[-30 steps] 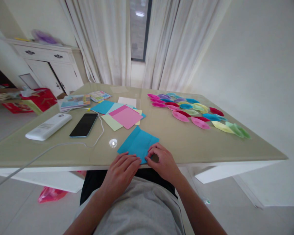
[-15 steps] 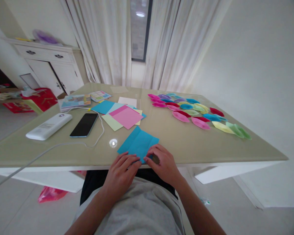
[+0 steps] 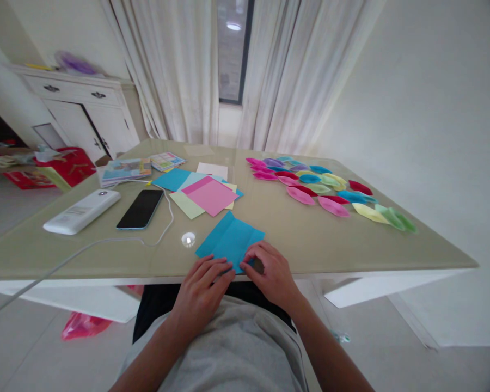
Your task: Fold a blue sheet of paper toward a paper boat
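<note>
A creased blue paper sheet (image 3: 231, 237) lies at the table's front edge, one corner toward me. My left hand (image 3: 206, 286) rests on its lower left part, fingers bent and side by side over the paper. On the lower right side, my right hand (image 3: 269, 269) pinches the paper's edge between thumb and fingertips. Beyond the blue sheet are loose square papers, with a pink sheet (image 3: 212, 196) on top. Several folded paper pieces in many colours lie at the right, among them a pink folded piece (image 3: 334, 206).
A black phone (image 3: 140, 209), a white power bank (image 3: 81, 211) and a white cable (image 3: 106, 240) lie on the left of the table (image 3: 351, 250). Booklets (image 3: 126, 169) are at the back left. A white cabinet (image 3: 81, 109) stands behind.
</note>
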Motion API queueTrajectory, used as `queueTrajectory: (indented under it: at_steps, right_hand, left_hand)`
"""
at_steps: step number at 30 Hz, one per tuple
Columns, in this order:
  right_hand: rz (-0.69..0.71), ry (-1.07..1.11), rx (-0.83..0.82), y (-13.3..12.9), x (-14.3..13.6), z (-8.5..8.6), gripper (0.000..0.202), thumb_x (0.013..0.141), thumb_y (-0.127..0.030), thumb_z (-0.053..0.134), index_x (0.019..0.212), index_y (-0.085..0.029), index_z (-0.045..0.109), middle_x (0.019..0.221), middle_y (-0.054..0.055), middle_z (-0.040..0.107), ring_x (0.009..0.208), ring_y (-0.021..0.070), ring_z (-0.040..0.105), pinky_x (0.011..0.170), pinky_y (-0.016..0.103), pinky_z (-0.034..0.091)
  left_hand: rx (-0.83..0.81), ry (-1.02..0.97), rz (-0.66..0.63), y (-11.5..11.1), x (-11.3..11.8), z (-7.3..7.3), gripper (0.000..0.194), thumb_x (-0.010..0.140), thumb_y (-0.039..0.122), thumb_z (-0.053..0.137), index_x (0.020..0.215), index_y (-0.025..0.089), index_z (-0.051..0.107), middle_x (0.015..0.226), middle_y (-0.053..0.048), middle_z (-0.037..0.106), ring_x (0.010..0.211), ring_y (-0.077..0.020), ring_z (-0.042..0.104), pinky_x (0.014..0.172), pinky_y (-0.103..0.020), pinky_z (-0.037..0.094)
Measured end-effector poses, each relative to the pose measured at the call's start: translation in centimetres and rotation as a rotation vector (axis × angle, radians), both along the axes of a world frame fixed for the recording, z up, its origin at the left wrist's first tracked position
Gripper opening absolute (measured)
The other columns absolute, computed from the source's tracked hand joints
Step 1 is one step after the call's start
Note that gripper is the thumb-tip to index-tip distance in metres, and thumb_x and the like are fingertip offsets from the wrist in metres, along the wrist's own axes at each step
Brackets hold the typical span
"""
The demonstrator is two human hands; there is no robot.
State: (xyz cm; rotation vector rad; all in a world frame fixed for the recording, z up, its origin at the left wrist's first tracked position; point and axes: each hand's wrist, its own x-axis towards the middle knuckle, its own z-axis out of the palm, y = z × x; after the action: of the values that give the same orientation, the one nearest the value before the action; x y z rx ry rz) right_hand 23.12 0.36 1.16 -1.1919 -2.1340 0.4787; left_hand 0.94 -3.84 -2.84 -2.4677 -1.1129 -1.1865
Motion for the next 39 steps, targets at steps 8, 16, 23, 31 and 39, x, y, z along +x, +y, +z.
queueTrajectory:
  at_steps: [8,16,23,31,39]
  right_hand:
    - [-0.012,-0.054,0.082,-0.5,-0.2,-0.4,0.006,0.100,-0.022,0.073,0.100,-0.025,0.068,0.105,0.005,0.074,0.102,0.0260,0.068,0.090,0.039,0.049]
    - [-0.048,-0.105,0.207,-0.8,-0.6,-1.5,0.004,0.101,-0.021,0.066,0.101,-0.025,0.066,0.104,0.006,0.074,0.099,0.0271,0.066,0.088,0.040,0.045]
    - [-0.043,-0.083,0.240,-0.7,-0.5,-1.5,0.004,0.100,-0.020,0.068,0.101,-0.023,0.067,0.103,0.004,0.074,0.098,0.0251,0.066,0.087,0.037,0.043]
    - [-0.048,-0.085,0.249,-0.7,-0.6,-1.8,0.003,0.101,-0.022,0.065,0.101,-0.023,0.067,0.103,0.005,0.074,0.097,0.0250,0.065,0.087,0.037,0.042]
    - [-0.049,-0.092,0.261,-0.8,-0.6,-1.7,0.007,0.104,-0.024,0.061,0.101,-0.023,0.068,0.103,0.006,0.075,0.097,0.0251,0.065,0.086,0.037,0.042]
  left_hand:
    - [0.028,-0.058,0.023,0.2,0.6,-0.3,0.017,0.101,0.009,0.069,0.113,0.020,0.073,0.107,-0.005,0.084,0.105,-0.0237,0.079,0.106,-0.045,0.056]
    - [0.077,-0.075,0.035,0.3,0.7,-1.1,0.020,0.100,0.011,0.070,0.116,0.022,0.072,0.108,-0.005,0.085,0.106,-0.0232,0.079,0.103,-0.042,0.057]
    - [0.094,-0.104,0.030,0.4,0.8,-1.3,0.018,0.098,0.010,0.072,0.113,0.020,0.074,0.107,-0.006,0.085,0.105,-0.0237,0.079,0.103,-0.042,0.056]
    - [0.098,-0.118,0.027,0.4,0.9,-1.1,0.018,0.098,0.010,0.072,0.113,0.020,0.074,0.107,-0.006,0.085,0.103,-0.0235,0.079,0.103,-0.041,0.056]
    - [0.095,-0.119,0.027,0.4,0.9,-1.3,0.018,0.098,0.010,0.072,0.113,0.019,0.075,0.107,-0.006,0.085,0.104,-0.0233,0.079,0.103,-0.041,0.056]
